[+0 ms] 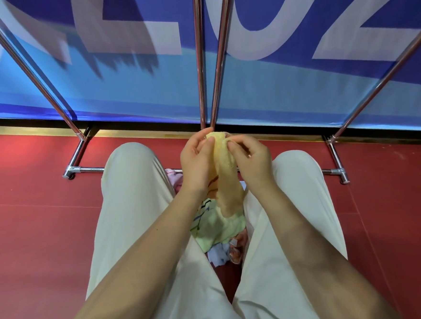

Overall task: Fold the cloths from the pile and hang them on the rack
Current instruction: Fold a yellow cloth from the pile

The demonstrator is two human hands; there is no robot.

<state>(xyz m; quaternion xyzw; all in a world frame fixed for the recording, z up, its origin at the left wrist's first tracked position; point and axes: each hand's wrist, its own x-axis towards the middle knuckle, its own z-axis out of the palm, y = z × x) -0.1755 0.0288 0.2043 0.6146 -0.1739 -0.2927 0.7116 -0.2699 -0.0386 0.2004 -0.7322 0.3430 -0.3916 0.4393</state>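
left hand (pixel 196 160) + right hand (pixel 250 156) both pinching top of yellow cloth (pixel 226 175) | hangs over pile (pixel 219 231) | rack (pixel 201 60) just ahead

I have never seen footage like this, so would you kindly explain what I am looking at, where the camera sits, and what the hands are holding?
There is no machine here: a person works with two bare hands, and the single picture comes from a wide-angle camera worn on the head, looking forward and down. That is why you see forearms and cream-coloured trousers from above. The left hand and the right hand both pinch the top of a yellow terry cloth, which hangs down between them. Beneath it, between the knees, lies a pile of other cloths: pale green, light blue, pink. The floor is a red mat. Ahead stands a shiny metal rack with slanted tubes, and behind it a blue banner with large white letters.
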